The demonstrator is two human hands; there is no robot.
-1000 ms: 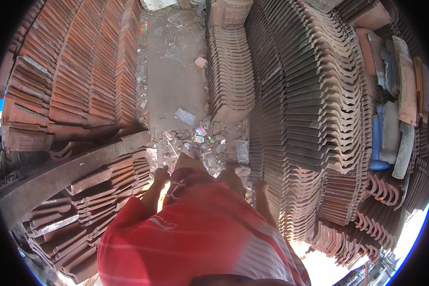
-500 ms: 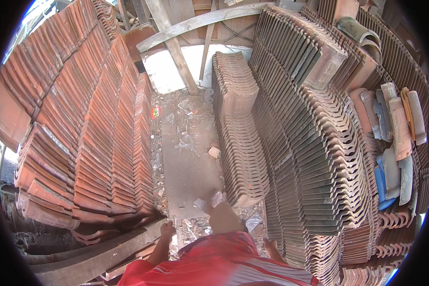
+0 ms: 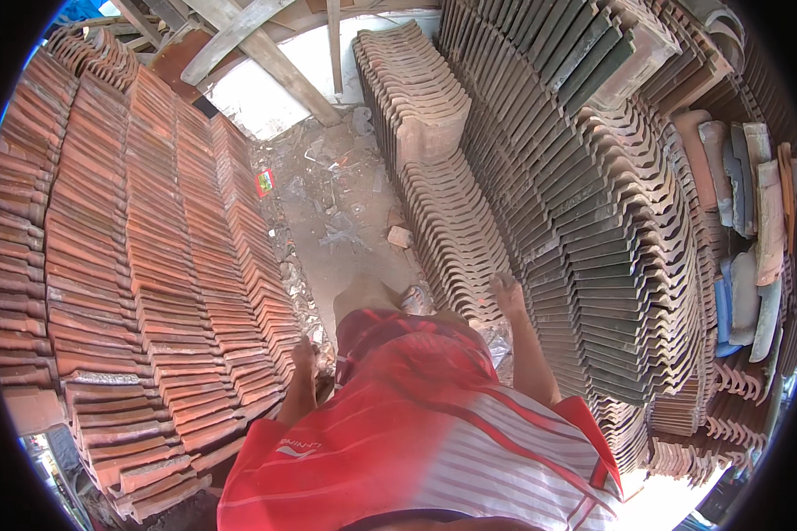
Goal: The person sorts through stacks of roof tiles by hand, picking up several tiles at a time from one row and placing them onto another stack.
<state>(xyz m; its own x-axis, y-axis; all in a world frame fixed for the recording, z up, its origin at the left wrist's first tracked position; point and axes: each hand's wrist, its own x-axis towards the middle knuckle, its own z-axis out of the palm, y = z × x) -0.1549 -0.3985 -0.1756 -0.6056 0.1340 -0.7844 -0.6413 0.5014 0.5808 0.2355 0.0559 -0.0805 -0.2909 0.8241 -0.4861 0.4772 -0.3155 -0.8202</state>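
Note:
My left hand (image 3: pixel 305 356) hangs low beside the lowest edge of the reddish roof tiles (image 3: pixel 164 257) stacked on the left. Its fingers look loose, and nothing shows in them. My right hand (image 3: pixel 506 294) swings forward in front of the brownish roof tiles (image 3: pixel 452 212) in the low row on the right. No object shows in that hand, and its fingers look loosely apart; whether it touches the tiles is hard to judge. My legs, in dark red shorts (image 3: pixel 372 329), stand in the aisle between the stacks.
The dusty aisle floor (image 3: pixel 332 217) carries rubble, plastic scraps and a broken tile piece (image 3: pixel 399 236). Wooden beams (image 3: pixel 270 57) lean across a white panel (image 3: pixel 252 102) at the far end. Taller dark tile stacks (image 3: pixel 584 257) wall the right side, with loose ridge tiles (image 3: pixel 742 190) beyond.
I have moved forward along the aisle, and the view has turned. My right hand has come up and forward; my left hand is now beside the red tiles, away from the wooden beam.

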